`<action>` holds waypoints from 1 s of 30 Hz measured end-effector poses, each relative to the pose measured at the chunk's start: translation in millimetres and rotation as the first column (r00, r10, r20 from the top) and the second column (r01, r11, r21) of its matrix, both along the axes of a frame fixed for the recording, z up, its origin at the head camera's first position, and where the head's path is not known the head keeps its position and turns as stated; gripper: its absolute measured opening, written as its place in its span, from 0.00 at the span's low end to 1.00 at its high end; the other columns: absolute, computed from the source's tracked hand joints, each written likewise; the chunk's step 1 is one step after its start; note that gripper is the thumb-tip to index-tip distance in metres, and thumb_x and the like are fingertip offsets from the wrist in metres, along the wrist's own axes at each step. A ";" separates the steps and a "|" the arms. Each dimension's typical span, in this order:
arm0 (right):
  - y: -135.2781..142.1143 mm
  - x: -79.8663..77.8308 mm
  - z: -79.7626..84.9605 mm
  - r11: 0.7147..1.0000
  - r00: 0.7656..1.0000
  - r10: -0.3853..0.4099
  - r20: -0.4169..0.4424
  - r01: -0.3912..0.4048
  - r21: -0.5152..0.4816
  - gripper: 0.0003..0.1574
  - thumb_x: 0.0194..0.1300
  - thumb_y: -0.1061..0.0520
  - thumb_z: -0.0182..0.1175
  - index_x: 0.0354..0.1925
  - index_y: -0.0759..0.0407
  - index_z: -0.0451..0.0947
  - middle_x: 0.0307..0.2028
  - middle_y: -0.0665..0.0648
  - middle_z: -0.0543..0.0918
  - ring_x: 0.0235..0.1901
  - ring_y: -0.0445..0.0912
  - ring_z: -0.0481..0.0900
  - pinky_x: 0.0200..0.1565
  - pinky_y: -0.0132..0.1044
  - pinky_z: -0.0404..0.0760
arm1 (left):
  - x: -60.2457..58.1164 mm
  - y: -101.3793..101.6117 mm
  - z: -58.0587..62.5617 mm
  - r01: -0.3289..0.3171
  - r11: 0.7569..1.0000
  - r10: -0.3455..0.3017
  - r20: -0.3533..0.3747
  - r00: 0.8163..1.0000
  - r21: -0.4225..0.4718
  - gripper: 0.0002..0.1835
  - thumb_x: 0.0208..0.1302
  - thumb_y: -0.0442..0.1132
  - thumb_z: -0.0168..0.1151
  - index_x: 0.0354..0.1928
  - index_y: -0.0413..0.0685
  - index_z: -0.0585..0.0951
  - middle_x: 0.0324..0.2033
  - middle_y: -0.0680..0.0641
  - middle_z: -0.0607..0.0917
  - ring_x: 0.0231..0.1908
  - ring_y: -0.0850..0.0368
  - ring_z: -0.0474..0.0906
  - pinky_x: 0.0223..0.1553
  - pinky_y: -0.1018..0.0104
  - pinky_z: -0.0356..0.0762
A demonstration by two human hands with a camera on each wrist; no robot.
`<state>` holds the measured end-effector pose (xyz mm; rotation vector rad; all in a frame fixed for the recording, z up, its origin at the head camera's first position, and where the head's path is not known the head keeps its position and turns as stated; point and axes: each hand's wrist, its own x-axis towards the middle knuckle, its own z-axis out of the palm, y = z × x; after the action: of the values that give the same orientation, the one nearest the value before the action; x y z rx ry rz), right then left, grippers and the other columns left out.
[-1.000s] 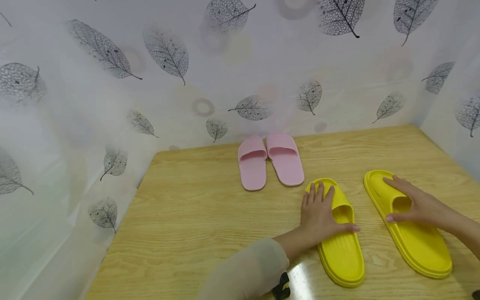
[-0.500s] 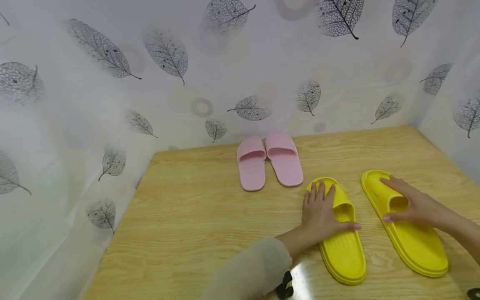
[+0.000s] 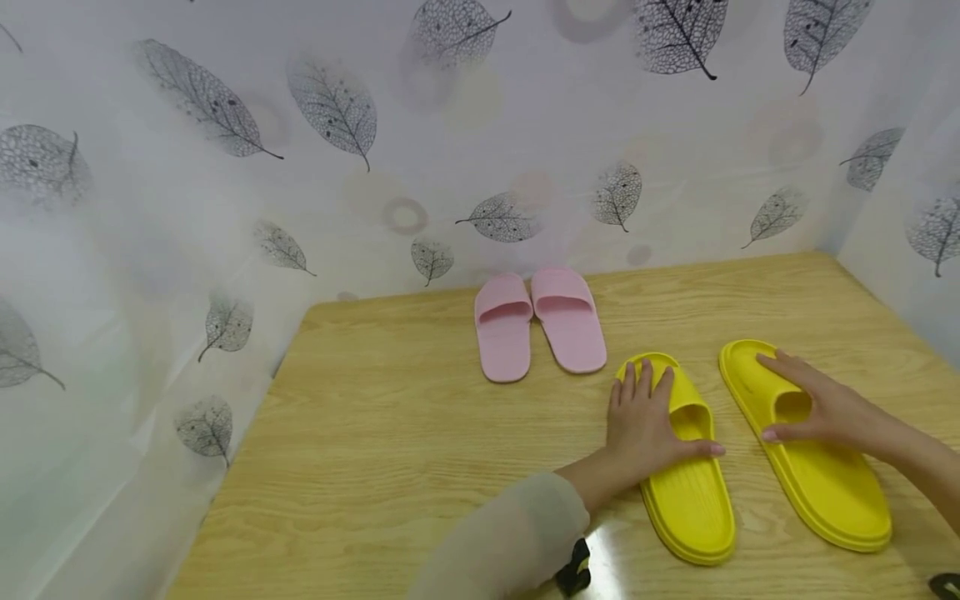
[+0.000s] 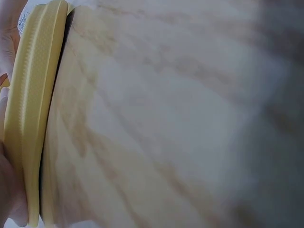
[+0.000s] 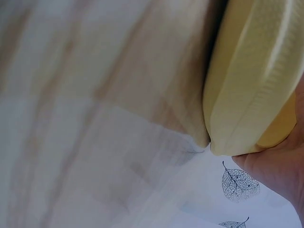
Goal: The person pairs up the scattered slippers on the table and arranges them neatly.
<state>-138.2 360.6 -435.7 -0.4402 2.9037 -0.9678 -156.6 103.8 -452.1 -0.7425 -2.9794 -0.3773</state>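
Two yellow slippers lie side by side on the wood-grain table, toes pointing away, with a gap between them. My left hand (image 3: 643, 429) spans the left yellow slipper (image 3: 693, 512), fingers spread over its strap and thumb across at its right edge. Around the strap of the right yellow slipper (image 3: 840, 492), my right hand (image 3: 832, 408) grips with its thumb on the left edge and fingers over the top. In the left wrist view the side of a slipper (image 4: 35, 95) runs along the left border. The right wrist view catches a slipper's side (image 5: 251, 80) against the hand (image 5: 280, 171).
A pair of pink slippers, left (image 3: 505, 342) and right (image 3: 573, 333), sits at the table's back edge against the leaf-patterned curtain (image 3: 337, 208). Wood-grain table (image 3: 360, 467) surface extends to the left. A small dark object (image 3: 573, 569) shows beneath the left sleeve.
The left yellow slipper has shifted slightly right and away with my left hand. My right hand has moved the right one slightly left, narrowing the gap. The pink pair stays put.
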 end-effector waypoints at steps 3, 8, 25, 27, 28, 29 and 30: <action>0.5 -0.1 -0.8 1.000 1.000 0.003 0.001 -0.003 -0.002 0.64 0.45 0.56 0.74 0.70 0.70 0.47 0.66 0.84 0.42 0.64 0.80 0.38 0.54 0.78 0.40 | -0.7 0.8 -0.2 -0.001 1.000 0.001 -0.004 1.000 -0.005 0.60 0.39 0.85 0.48 0.73 0.61 0.55 0.72 0.51 0.56 0.72 0.51 0.47 0.70 0.57 0.52; 1.2 -1.5 -1.0 1.000 1.000 0.018 0.003 -0.018 -0.022 0.64 0.45 0.58 0.74 0.70 0.70 0.47 0.66 0.84 0.42 0.64 0.81 0.38 0.54 0.78 0.40 | -2.2 2.6 0.5 -0.004 1.000 0.004 0.008 1.000 0.003 0.59 0.39 0.85 0.48 0.73 0.62 0.55 0.72 0.51 0.55 0.73 0.52 0.46 0.70 0.57 0.51; -1.2 -4.6 2.3 1.000 0.999 0.015 0.029 -0.015 -0.020 0.64 0.47 0.56 0.74 0.71 0.69 0.46 0.67 0.83 0.42 0.65 0.78 0.34 0.56 0.77 0.37 | -7.1 10.0 -1.1 -0.025 1.000 0.025 0.009 1.000 -0.005 0.60 0.38 0.85 0.48 0.73 0.62 0.54 0.72 0.51 0.55 0.73 0.52 0.46 0.70 0.57 0.51; -1.7 -4.9 2.9 1.000 0.999 0.014 0.034 -0.013 -0.017 0.64 0.47 0.56 0.74 0.71 0.69 0.47 0.67 0.83 0.42 0.65 0.78 0.34 0.56 0.77 0.37 | -7.2 10.4 0.2 -0.025 1.000 0.025 0.011 1.000 -0.001 0.60 0.38 0.85 0.49 0.73 0.62 0.54 0.72 0.51 0.55 0.73 0.52 0.46 0.70 0.57 0.51; -2.0 -5.0 3.4 1.000 0.999 0.013 0.038 -0.012 -0.016 0.64 0.47 0.56 0.74 0.71 0.69 0.46 0.67 0.83 0.42 0.66 0.78 0.34 0.56 0.77 0.37 | -7.1 10.6 0.9 -0.025 1.000 0.025 0.013 1.000 0.003 0.60 0.38 0.85 0.49 0.73 0.62 0.55 0.72 0.51 0.55 0.73 0.52 0.46 0.70 0.57 0.51; -2.3 -5.0 3.8 1.000 0.999 0.011 0.040 -0.010 -0.014 0.63 0.47 0.56 0.74 0.71 0.69 0.47 0.67 0.83 0.42 0.66 0.78 0.34 0.56 0.77 0.37 | -7.0 10.8 1.5 -0.025 1.000 0.025 0.014 1.000 0.005 0.60 0.38 0.85 0.49 0.73 0.62 0.55 0.72 0.51 0.55 0.73 0.52 0.46 0.70 0.57 0.51; -2.7 -5.0 4.2 1.000 0.999 0.011 0.041 -0.010 -0.016 0.63 0.47 0.56 0.74 0.71 0.69 0.47 0.67 0.83 0.42 0.65 0.78 0.34 0.55 0.77 0.37 | -6.9 10.9 1.8 -0.024 1.000 0.024 0.015 1.000 0.008 0.60 0.38 0.84 0.49 0.73 0.62 0.55 0.72 0.51 0.55 0.73 0.52 0.46 0.70 0.57 0.51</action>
<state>-143.2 357.9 -431.5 -0.4303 2.8560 -0.9874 -163.6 114.8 -450.3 -0.7061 -2.9956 -0.3952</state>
